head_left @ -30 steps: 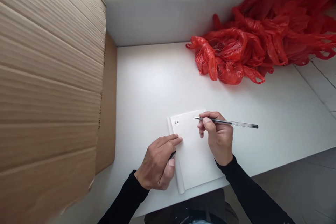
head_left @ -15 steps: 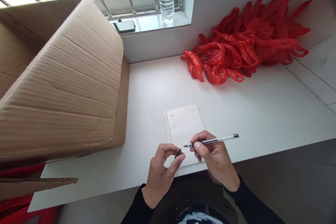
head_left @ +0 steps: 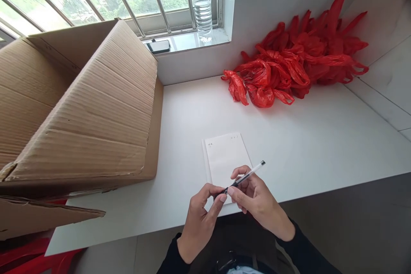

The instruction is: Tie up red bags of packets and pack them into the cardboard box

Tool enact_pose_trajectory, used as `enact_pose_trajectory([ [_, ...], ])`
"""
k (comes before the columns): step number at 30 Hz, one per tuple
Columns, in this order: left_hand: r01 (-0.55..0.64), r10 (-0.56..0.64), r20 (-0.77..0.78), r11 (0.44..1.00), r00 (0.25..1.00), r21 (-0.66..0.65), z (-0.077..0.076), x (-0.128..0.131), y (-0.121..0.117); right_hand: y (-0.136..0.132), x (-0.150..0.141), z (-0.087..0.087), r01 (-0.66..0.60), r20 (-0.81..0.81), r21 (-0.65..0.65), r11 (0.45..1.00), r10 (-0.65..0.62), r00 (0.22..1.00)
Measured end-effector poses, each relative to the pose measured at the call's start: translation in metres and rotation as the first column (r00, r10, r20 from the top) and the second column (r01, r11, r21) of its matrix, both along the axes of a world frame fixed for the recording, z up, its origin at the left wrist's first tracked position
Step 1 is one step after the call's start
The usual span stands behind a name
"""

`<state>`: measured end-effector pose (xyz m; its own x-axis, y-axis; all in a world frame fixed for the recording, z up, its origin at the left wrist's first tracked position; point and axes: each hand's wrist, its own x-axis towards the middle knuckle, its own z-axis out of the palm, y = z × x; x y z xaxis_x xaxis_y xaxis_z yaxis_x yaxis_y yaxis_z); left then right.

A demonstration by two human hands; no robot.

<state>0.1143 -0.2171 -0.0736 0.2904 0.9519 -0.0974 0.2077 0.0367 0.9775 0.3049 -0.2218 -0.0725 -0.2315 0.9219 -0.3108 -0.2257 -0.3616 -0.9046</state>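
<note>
A clear-barrelled pen with a black grip is held in my right hand, its back end pointing up to the right. Between the thumb and fingertips of my left hand is a small black pen cap, mostly covered by the fingers. Pen tip and cap meet where the two hands come together; how far the tip sits inside the cap is hidden. Below the hands lies an open notebook with a white page and a few small handwritten marks along its top. My hands cover its lower part.
A large open cardboard box stands on the white table at left. Crumpled red plastic bags are heaped at the back right. A water bottle and a phone rest on the windowsill.
My right hand has brought the pen tip leftward to the cap, closing the gap between them. The pen now slants more steeply. The camera view has shifted slightly.
</note>
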Motion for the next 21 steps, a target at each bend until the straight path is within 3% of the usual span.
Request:
enact_pose_trajectory([
  [7,-0.004,0.044,0.164,0.972,0.985,-0.235,-0.004,0.011,-0.010,-0.006,-0.014,-0.011,0.001,-0.148,-0.028,1.000,-0.005,0.989],
  [12,-0.050,0.200,0.369,0.925,0.908,-0.377,0.002,0.035,-0.018,-0.013,-0.029,-0.020,0.050,-0.247,-0.095,0.994,-0.072,0.966],
  [17,-0.098,0.175,0.300,0.962,0.938,-0.255,-0.003,0.038,-0.016,-0.018,-0.038,-0.018,0.127,-0.201,-0.087,0.988,-0.142,0.969],
  [21,0.067,-0.058,0.128,0.995,0.990,-0.072,-0.012,0.029,-0.004,-0.009,-0.032,-0.015,0.123,-0.007,-0.068,0.990,-0.123,0.992],
])
